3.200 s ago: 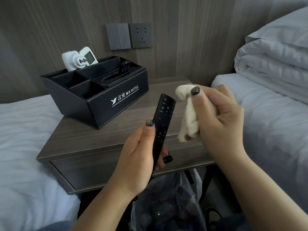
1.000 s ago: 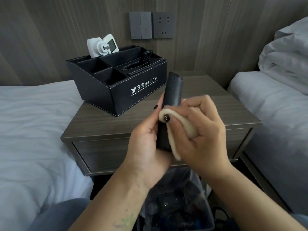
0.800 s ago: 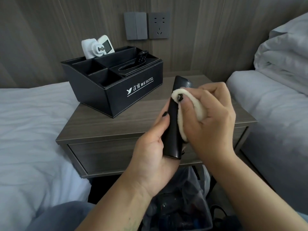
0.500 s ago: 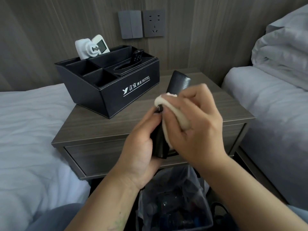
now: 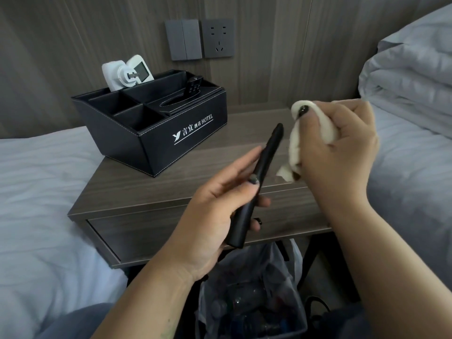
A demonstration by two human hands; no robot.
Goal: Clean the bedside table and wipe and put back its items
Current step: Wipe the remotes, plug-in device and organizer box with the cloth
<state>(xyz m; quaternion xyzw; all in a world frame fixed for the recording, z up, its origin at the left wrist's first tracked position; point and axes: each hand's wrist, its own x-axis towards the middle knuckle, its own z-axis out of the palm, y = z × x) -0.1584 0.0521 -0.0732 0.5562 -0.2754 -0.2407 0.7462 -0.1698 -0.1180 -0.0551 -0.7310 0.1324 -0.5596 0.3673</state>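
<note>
My left hand (image 5: 220,204) grips a long black remote control (image 5: 259,177), tilted edge-on above the front of the grey wooden bedside table (image 5: 151,189). To its right, my right hand (image 5: 342,145) holds a bunched cream cloth (image 5: 303,140), a small gap away from the remote's upper end. A black leather hotel organiser (image 5: 156,133) stands at the table's back left. It holds a white charger with a small screen (image 5: 127,74) and a second black remote (image 5: 193,88).
White-sheeted beds flank the table, one on the left (image 5: 41,204) and one on the right (image 5: 411,172) with a folded duvet (image 5: 411,77). A bin lined with a clear bag (image 5: 249,299) sits below the table's front. A switch and socket (image 5: 199,39) are on the wall.
My right hand has lifted the cloth off the remote and moved up and to the right. My left hand has turned the remote so that it shows its thin edge.
</note>
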